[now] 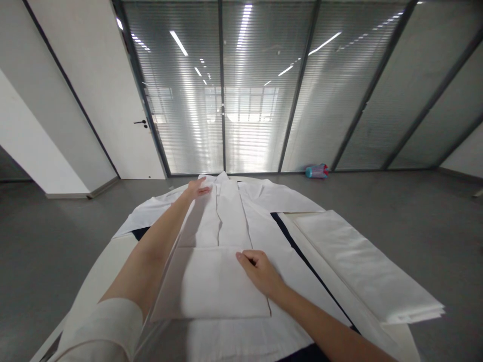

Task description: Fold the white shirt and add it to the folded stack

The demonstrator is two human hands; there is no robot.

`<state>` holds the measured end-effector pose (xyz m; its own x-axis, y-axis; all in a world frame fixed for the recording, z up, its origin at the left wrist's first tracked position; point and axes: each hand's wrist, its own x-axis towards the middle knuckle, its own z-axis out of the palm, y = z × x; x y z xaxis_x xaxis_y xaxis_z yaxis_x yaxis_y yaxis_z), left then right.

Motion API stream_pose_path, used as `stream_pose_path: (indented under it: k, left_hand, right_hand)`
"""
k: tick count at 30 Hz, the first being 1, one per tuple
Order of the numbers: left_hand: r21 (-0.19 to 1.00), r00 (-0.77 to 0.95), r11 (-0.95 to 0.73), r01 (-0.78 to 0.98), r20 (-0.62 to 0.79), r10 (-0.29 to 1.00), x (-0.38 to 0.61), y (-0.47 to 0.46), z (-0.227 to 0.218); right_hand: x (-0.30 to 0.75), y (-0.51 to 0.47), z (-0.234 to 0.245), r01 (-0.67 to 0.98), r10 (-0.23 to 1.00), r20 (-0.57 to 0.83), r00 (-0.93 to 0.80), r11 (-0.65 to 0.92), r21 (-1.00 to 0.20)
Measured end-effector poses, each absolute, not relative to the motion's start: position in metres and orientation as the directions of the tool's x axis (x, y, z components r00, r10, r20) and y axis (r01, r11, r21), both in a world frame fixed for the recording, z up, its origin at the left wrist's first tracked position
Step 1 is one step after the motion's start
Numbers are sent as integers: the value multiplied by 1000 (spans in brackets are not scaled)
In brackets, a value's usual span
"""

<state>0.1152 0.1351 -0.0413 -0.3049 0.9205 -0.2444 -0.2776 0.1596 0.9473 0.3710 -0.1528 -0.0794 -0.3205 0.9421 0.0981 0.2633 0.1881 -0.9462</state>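
White garment (pixel 296 281) spread, lower panel (pixel 211 286) folded | sleeves (pixel 298 198) left unfolded | left hand (pixel 198 189), upper centre: grip loosely spread | right hand (pixel 263 273), centre: grip curled, hold cannot be told

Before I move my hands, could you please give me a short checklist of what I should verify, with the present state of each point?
1. Left hand at the far end of the white garment: ok.
2. Right hand at the upper edge of the folded panel: ok.
3. Cloth pinched between the thumb and finger there: cannot tell.
4. Near edge of the panel lying roughly straight: ok.
5. Dark layer fully covered: not ok, a strip shows along the garment's right side.
6. Folded white cloth wholly on the table: not ok, its near right corner appears to overhang.
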Motion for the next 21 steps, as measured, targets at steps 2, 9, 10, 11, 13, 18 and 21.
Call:
stream_pose_path:
  k: [2, 9, 10, 11, 13, 18, 21]
  left_hand:
    - [949, -338, 118, -291, -218, 916, 122, 131, -38]
    - [958, -399, 6, -287, -126, 908, 141, 101, -23]
    - [958, -390, -6, -288, -112, 914, 142, 93, -22]
    - [957, -379, -19, -289, -96, 921, 142, 84, -22]
    - [957, -349, -44, -287, -61, 935, 139, 66, -23]
    - [972, -286, -45, -229, -23, 958, 121, 22, -37]
    - [988, -292, -3, -154, -43, 955, 109, 4, -47]
  right_hand:
    - [371, -147, -76, 194, 946, -3, -325, 63, -979]
    - [367, -53, -29, -87, 951, -267, -157, -283, -955]
    - [367, -36, -22, -117, 956, -250, -156, -269, -956]
    - [367, -20, -16, -146, 955, -257, -148, -278, -949]
    - [367, 8, -7, -218, 942, -301, -147, -328, -919]
    - [376, 43, -11, -262, 882, -453, -132, -471, -842]
    - [381, 50, -24, -222, 858, -493, -145, -514, -829]
